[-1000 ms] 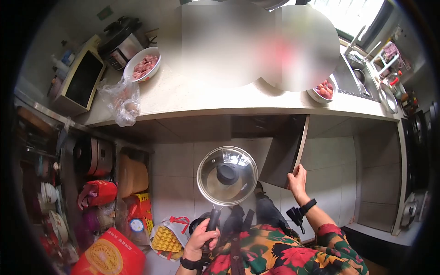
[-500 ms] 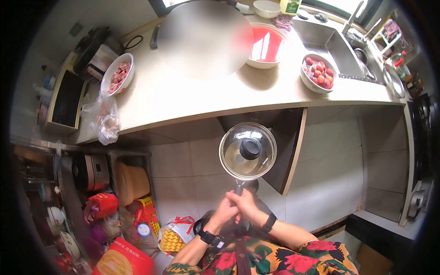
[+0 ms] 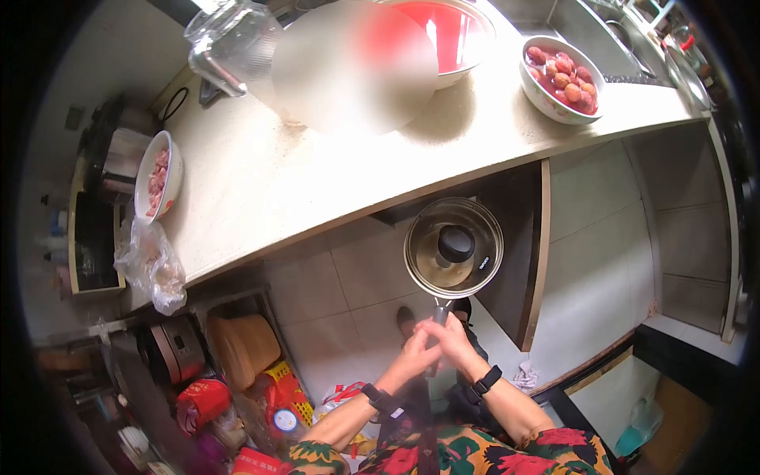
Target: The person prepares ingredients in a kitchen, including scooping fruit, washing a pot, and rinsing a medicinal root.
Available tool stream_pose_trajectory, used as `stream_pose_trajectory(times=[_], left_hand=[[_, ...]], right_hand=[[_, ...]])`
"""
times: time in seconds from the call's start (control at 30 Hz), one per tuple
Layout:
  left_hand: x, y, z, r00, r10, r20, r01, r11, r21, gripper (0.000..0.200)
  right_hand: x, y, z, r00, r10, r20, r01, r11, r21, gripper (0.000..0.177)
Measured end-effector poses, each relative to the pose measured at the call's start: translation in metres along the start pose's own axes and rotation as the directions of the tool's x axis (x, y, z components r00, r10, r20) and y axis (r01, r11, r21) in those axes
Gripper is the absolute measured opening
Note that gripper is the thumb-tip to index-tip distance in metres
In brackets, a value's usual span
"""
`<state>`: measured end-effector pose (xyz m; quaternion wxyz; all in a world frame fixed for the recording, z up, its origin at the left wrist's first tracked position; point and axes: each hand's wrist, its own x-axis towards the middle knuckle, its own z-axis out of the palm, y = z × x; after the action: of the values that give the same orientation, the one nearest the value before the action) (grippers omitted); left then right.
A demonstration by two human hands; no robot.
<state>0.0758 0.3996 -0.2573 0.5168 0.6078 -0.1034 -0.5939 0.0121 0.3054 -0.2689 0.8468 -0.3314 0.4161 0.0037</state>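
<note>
A saucepan (image 3: 431, 290) with a long dark handle (image 3: 440, 315) is held out in front of my body, over the floor. On it sits a clear glass lid (image 3: 434, 252) with a black knob (image 3: 456, 244). My left hand (image 3: 412, 355) is closed around the handle from the left. From the right, my right hand (image 3: 457, 343) wraps the same handle, its fingers meeting the left ones. What is inside the pan cannot be made out clearly through the glass. An open cabinet door (image 3: 514, 277) stands just right of the pan.
On the counter (image 3: 317, 174) are a bowl of raw meat (image 3: 156, 186), a plastic bag (image 3: 154, 265), a glass pitcher (image 3: 233, 43), a basin with red inside (image 3: 451, 36) and a bowl of round reddish fruit (image 3: 564, 83). A sink (image 3: 582, 36) lies behind; packages crowd the lower left.
My view has turned and shifted toward the counter. The pan appears slightly further right, still in both hands. A glass pitcher now shows at upper left.
</note>
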Motion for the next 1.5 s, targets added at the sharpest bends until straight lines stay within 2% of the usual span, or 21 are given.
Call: stream_pose_trajectory(times=[0.17,0.2,0.27,0.33,0.53,0.57,0.6,0.67,0.8,0.87,0.9,0.97,1.03,1.13,1.17,1.2,1.23,1.27,1.3,1.37,1.5], left_hand=[[0.009,-0.014,-0.035,0.947,-0.056,0.318,0.105,0.985,-0.138,0.038],[0.016,-0.004,-0.066,0.918,-0.205,0.338,0.099,0.947,0.307,0.039],[0.028,0.004,-0.076,0.967,-0.073,0.243,-0.036,0.908,0.418,0.041],[0.062,0.029,-0.088,0.979,-0.191,-0.068,0.2,0.964,0.173,0.044],[0.128,0.013,-0.086,0.926,-0.119,-0.359,0.158,0.984,0.08,0.03],[0.135,0.013,-0.089,0.848,0.233,-0.476,0.044,0.864,0.502,0.03],[0.145,0.012,-0.095,0.716,0.57,-0.403,0.034,0.548,0.836,0.031],[0.166,0.037,-0.118,0.759,0.637,-0.13,0.121,0.058,0.991,0.033],[0.189,0.018,-0.161,0.82,0.572,-0.017,0.155,-0.193,0.969,0.035],[0.179,0.005,-0.144,0.819,0.563,-0.107,0.338,-0.323,0.884,0.035],[0.171,0.001,-0.128,0.819,0.563,-0.108,0.338,-0.323,0.884,0.035],[0.137,-0.015,-0.093,0.82,0.432,-0.376,0.441,-0.057,0.896,0.039],[0.113,-0.046,-0.089,0.843,0.421,-0.336,0.404,-0.081,0.911,0.044],[0.064,-0.06,-0.05,0.76,0.355,-0.544,0.473,0.272,0.838,0.053],[0.054,-0.069,-0.033,0.694,0.155,-0.703,0.506,0.59,0.629,0.053],[0.054,-0.067,-0.029,0.679,0.094,-0.728,0.568,0.561,0.602,0.05],[0.06,-0.082,-0.034,0.726,-0.339,-0.599,0.46,0.886,0.057,0.045],[0.068,-0.098,-0.037,0.804,-0.555,-0.211,0.362,0.74,-0.567,0.041],[0.071,-0.094,-0.038,0.804,-0.556,-0.212,0.362,0.74,-0.567,0.041],[0.09,-0.086,-0.043,0.957,-0.281,0.073,0.268,0.761,-0.591,0.033],[0.106,-0.093,-0.045,0.949,-0.314,-0.043,0.2,0.701,-0.685,0.028]], right_hand=[[0.018,0.017,-0.01,0.989,-0.104,-0.1,0.097,0.992,-0.078,0.023],[0.031,0.016,-0.028,0.996,-0.085,-0.036,0.077,0.979,-0.187,0.026],[0.039,0.023,-0.034,0.994,-0.091,-0.061,0.083,0.989,-0.125,0.021],[0.051,0.023,-0.037,0.993,-0.077,-0.085,0.063,0.985,-0.161,0.018],[0.071,0.012,-0.029,0.988,0.049,-0.146,-0.067,0.991,-0.117,0.018],[0.072,0.013,-0.03,0.989,0.029,-0.142,-0.047,0.991,-0.127,0.016],[0.077,0.016,-0.033,0.988,0.038,-0.147,-0.055,0.992,-0.113,0.016],[0.085,0.016,-0.039,0.978,0.088,-0.191,-0.101,0.993,-0.058,0.017],[0.079,0.02,-0.044,0.973,0.049,-0.226,-0.055,0.998,-0.018,0.014],[0.075,0.029,-0.05,0.975,0.054,-0.213,-0.058,0.998,-0.009,0.014],[0.075,0.031,-0.053,0.978,0.04,-0.207,-0.041,0.999,-0.001,0.014],[0.072,0.033,-0.056,0.981,0.056,-0.188,-0.061,0.998,-0.021,0.014],[0.069,0.033,-0.056,0.981,0.057,-0.188,-0.064,0.997,-0.034,0.014],[0.065,0.035,-0.056,0.984,0.091,-0.156,-0.101,0.993,-0.059,0.013],[0.066,0.037,-0.056,0.985,0.095,-0.145,-0.109,0.99,-0.094,0.012],[0.065,0.04,-0.055,0.985,0.103,-0.138,-0.121,0.984,-0.129,0.011],[0.063,0.045,-0.052,0.989,0.104,-0.107,-0.116,0.987,-0.11,0.011],[0.064,0.049,-0.052,0.992,0.103,-0.076,-0.11,0.989,-0.094,0.011],[0.066,0.05,-0.049,0.993,0.062,-0.104,-0.08,0.98,-0.18,0.013],[0.068,0.048,-0.047,0.994,0.086,-0.074,-0.099,0.974,-0.203,0.022],[0.076,0.055,-0.049,0.996,0.078,0.038,-0.061,0.939,-0.339,0.043]])
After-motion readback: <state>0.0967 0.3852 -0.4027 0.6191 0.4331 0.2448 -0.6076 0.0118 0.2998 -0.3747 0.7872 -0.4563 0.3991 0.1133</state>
